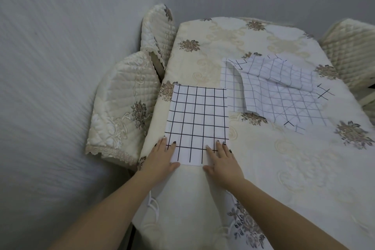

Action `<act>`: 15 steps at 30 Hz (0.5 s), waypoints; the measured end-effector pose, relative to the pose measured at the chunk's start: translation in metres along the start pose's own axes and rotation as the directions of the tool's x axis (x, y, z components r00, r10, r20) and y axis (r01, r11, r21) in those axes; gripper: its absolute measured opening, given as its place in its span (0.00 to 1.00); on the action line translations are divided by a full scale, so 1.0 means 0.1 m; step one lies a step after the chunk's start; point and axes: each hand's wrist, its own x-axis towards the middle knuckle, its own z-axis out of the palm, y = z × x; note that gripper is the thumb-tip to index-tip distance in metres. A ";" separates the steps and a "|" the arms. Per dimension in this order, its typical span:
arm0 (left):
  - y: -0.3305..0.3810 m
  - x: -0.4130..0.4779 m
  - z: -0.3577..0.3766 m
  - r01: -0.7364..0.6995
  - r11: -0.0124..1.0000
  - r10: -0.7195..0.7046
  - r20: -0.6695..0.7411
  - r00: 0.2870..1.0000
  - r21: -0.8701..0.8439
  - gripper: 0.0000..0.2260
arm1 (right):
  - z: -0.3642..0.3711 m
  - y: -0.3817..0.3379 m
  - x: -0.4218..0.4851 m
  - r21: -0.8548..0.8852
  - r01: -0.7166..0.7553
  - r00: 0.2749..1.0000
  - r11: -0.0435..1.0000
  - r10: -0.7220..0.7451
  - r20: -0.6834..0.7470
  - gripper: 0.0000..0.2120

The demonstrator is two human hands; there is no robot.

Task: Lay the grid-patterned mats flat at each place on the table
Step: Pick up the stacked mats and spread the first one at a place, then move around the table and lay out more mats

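A white mat with a bold black grid lies flat near the table's left edge. My left hand presses palm-down on its near left corner, fingers spread. My right hand rests flat on its near right corner, fingers spread too. Neither hand grips anything. Farther right, a loose pile of grid-patterned mats lies overlapped and crooked, with fainter grey lines showing and one corner folded over.
The table wears a cream embroidered cloth with brown flowers. Two quilted cream chair backs stand against the left side by the grey wall. Another covered chair is at the far right.
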 end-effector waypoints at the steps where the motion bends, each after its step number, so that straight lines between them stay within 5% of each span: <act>1: 0.00 -0.02 0.00 0.001 1.000 0.000 0.004 1.000 -0.003 0.33 | 0.00 0.00 -0.02 -0.002 0.000 1.000 1.000 0.000 0.002 0.32; 15: 0.07 0.02 -0.09 0.023 0.999 -0.023 0.024 0.999 -0.025 0.32 | -0.08 -0.02 0.03 0.063 -0.017 1.000 0.998 0.016 0.006 0.33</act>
